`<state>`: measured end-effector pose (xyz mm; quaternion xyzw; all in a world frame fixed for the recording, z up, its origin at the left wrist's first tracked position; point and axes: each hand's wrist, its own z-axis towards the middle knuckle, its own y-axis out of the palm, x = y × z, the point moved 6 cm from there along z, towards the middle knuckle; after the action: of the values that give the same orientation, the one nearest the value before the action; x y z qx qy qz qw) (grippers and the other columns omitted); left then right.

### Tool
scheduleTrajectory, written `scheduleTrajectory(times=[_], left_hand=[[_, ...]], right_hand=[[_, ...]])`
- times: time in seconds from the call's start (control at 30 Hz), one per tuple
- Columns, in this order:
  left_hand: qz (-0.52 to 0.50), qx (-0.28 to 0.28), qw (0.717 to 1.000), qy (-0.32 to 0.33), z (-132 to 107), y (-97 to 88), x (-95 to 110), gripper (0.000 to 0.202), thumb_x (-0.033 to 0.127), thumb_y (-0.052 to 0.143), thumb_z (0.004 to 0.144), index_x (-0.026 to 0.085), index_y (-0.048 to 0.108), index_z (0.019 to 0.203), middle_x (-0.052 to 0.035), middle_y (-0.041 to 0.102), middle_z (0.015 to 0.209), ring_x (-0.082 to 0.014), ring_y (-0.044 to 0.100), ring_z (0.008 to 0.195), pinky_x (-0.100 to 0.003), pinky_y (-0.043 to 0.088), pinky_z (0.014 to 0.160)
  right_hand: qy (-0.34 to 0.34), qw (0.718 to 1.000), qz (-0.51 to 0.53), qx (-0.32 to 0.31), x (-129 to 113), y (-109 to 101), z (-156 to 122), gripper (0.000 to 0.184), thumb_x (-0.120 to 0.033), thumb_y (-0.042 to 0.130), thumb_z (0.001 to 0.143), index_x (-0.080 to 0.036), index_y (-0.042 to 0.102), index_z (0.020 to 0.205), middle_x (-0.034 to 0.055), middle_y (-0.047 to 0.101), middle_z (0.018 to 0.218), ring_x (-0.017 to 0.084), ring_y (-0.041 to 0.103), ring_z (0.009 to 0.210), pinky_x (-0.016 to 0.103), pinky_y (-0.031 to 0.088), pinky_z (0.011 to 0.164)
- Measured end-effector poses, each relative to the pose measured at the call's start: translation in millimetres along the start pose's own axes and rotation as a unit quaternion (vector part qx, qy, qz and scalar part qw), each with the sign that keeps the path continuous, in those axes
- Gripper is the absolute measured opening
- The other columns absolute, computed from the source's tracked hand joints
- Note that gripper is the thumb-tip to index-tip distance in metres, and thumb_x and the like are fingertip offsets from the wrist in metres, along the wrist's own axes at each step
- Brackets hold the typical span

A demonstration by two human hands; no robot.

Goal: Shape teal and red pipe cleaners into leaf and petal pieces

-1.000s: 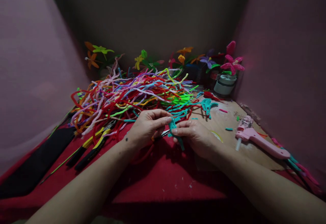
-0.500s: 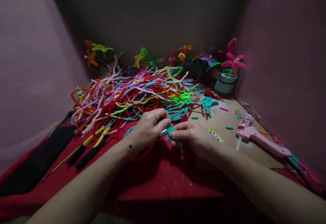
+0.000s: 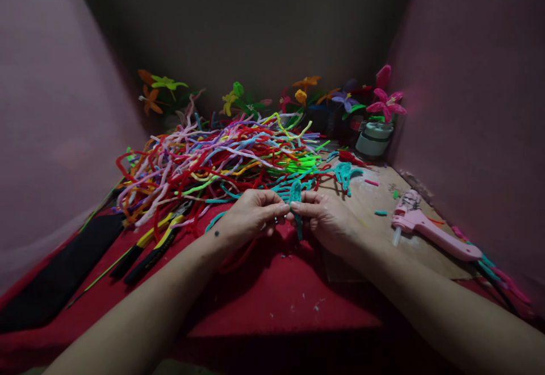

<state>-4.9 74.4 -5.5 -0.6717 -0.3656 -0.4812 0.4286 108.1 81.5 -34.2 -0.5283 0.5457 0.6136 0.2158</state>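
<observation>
A teal fuzzy pipe-cleaner petal (image 3: 296, 192) stands upright between my two hands, its narrow end pointing down. My right hand (image 3: 334, 221) is closed, pinching the petal between thumb and fingers. My left hand (image 3: 253, 216) is closed too, with thumb and fingertip meeting at the petal's left edge. A small pale glint shows under the left fingers, too dim to name. Just behind the hands lie loose teal pipe cleaners (image 3: 276, 188). Farther right on the board rests another teal looped piece (image 3: 347, 176).
A tangled heap of colourful pipe cleaners (image 3: 213, 156) fills the back. Yellow-black pliers (image 3: 147, 247) and a black flat item (image 3: 63, 273) lie left on the red cloth (image 3: 272, 307). A pink glue gun (image 3: 438, 233) rests on the board (image 3: 361, 261). Pipe-cleaner flowers (image 3: 385, 105) stand behind.
The teal petal has risen and turned more upright. My left fingers have moved from its top to lower at its side. The metal piece seen beside it before is now mostly hidden.
</observation>
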Motion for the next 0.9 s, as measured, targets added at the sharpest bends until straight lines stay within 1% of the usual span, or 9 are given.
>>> scheduleTrajectory(times=[0.13,0.23,0.33,0.4,0.47,0.6,0.7,0.8,0.9], left_hand=[[0.013,0.013,0.999,0.038,0,2.6,2,0.019,0.032,0.053,0.075,0.014,0.054,0.067,0.0056,0.041,0.044,-0.0050,0.033,0.038,-0.018,0.023,0.038],[0.076,0.079,0.990,0.091,-5,3.3,8,0.018,0.027,0.052,0.075,0.014,0.052,0.062,0.0050,0.043,0.049,-0.0054,0.035,0.043,-0.018,0.027,0.042],[0.206,0.166,0.947,0.184,-13,4.6,20,0.018,0.024,0.053,0.073,0.014,0.053,0.058,0.0038,0.046,0.052,-0.0062,0.038,0.049,-0.019,0.030,0.048],[0.238,0.186,0.929,0.215,-14,6.0,22,0.019,0.024,0.054,0.073,0.014,0.053,0.057,0.0031,0.048,0.054,-0.0068,0.040,0.051,-0.020,0.032,0.051],[0.184,0.167,0.951,0.184,-10,4.6,16,0.020,0.028,0.053,0.075,0.015,0.053,0.061,0.0031,0.048,0.055,-0.0069,0.040,0.051,-0.019,0.032,0.050],[0.024,0.076,0.995,0.054,0,8.6,1,0.025,0.040,0.051,0.077,0.015,0.054,0.074,0.0043,0.048,0.052,-0.0057,0.037,0.041,-0.018,0.027,0.040],[0.012,0.051,0.999,0.007,0,15.2,0,0.024,0.037,0.057,0.072,0.013,0.054,0.070,0.0048,0.047,0.048,-0.0047,0.036,0.037,-0.018,0.025,0.038],[0.034,0.080,0.996,0.014,-2,18.5,4,0.024,0.031,0.062,0.069,0.013,0.051,0.057,0.0050,0.045,0.041,-0.0045,0.037,0.035,-0.017,0.026,0.037],[-0.031,0.058,0.998,-0.004,-2,24.7,0,0.027,0.032,0.058,0.072,0.014,0.048,0.055,0.0054,0.042,0.036,-0.0037,0.033,0.032,-0.016,0.022,0.034]], right_hand=[[0.008,0.999,-0.004,0.034,1,-2,0,0.028,-0.027,0.075,0.054,-0.015,0.056,0.070,-0.0012,0.058,0.058,0.009,0.052,0.051,0.022,0.037,0.047],[-0.011,0.998,-0.009,0.061,1,-4,1,0.027,-0.029,0.074,0.054,-0.014,0.054,0.066,-0.0020,0.056,0.055,0.008,0.049,0.047,0.021,0.035,0.044],[-0.037,0.997,-0.018,0.071,1,-5,2,0.025,-0.028,0.072,0.056,-0.014,0.052,0.061,-0.0031,0.052,0.052,0.007,0.044,0.043,0.021,0.032,0.042],[-0.040,0.996,-0.022,0.075,1,-5,2,0.027,-0.028,0.072,0.057,-0.015,0.049,0.057,-0.0044,0.049,0.048,0.006,0.041,0.040,0.021,0.031,0.040],[-0.038,0.996,-0.013,0.078,0,-6,3,0.028,-0.029,0.072,0.057,-0.015,0.048,0.059,-0.0046,0.049,0.048,0.006,0.042,0.040,0.021,0.032,0.039],[-0.051,0.995,0.040,0.072,-5,-7,5,0.030,-0.029,0.075,0.054,-0.015,0.053,0.069,-0.0029,0.055,0.058,0.008,0.050,0.048,0.022,0.041,0.046],[-0.055,0.992,0.068,0.090,-6,-8,3,0.031,-0.027,0.077,0.051,-0.015,0.052,0.065,-0.0044,0.052,0.055,0.007,0.048,0.047,0.021,0.040,0.046],[-0.054,0.992,0.068,0.090,-4,-5,1,0.030,-0.027,0.075,0.052,-0.015,0.050,0.063,-0.0045,0.051,0.052,0.006,0.044,0.044,0.021,0.034,0.043],[-0.076,0.992,0.049,0.085,-4,-4,1,0.030,-0.031,0.073,0.056,-0.016,0.048,0.063,-0.0042,0.050,0.051,0.007,0.043,0.044,0.022,0.034,0.045]])
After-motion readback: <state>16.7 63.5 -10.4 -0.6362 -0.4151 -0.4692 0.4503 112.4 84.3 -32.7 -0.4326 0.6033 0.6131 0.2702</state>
